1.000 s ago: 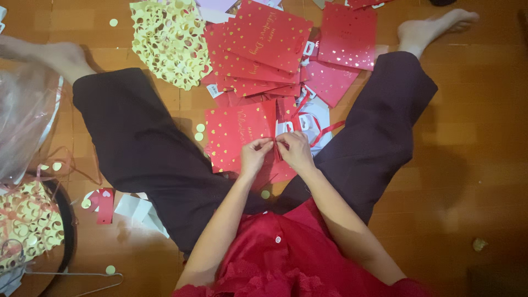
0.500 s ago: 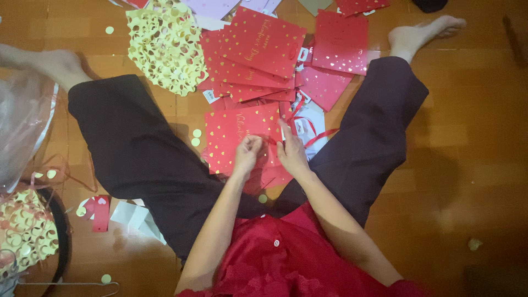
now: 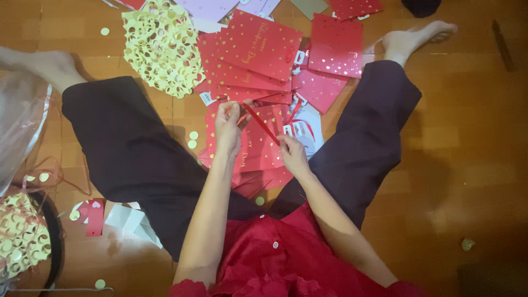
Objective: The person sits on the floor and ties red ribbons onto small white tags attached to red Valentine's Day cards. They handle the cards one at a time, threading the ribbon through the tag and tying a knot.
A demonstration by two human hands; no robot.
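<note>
I sit on a wooden floor with my legs spread. My left hand point(image 3: 228, 127) pinches the upper end of a thin red ribbon point(image 3: 260, 124). My right hand point(image 3: 291, 155) holds its lower end, so the ribbon is stretched slanting between them. Under both hands lies a red paper bag point(image 3: 258, 151) with small gold hearts, flat on the floor between my legs.
Several more red bags point(image 3: 258, 47) lie piled ahead, with white tags point(image 3: 300, 129) beside them. A gold sheet punched with heart holes point(image 3: 162, 47) lies at the upper left. Clear plastic wrap point(image 3: 19, 118) and a dark round tray point(image 3: 47, 236) sit at the left. Gold cut-outs dot the floor.
My hands were together on the bag a second ago. They have moved apart, the left one forward, pulling the red ribbon taut between them.
</note>
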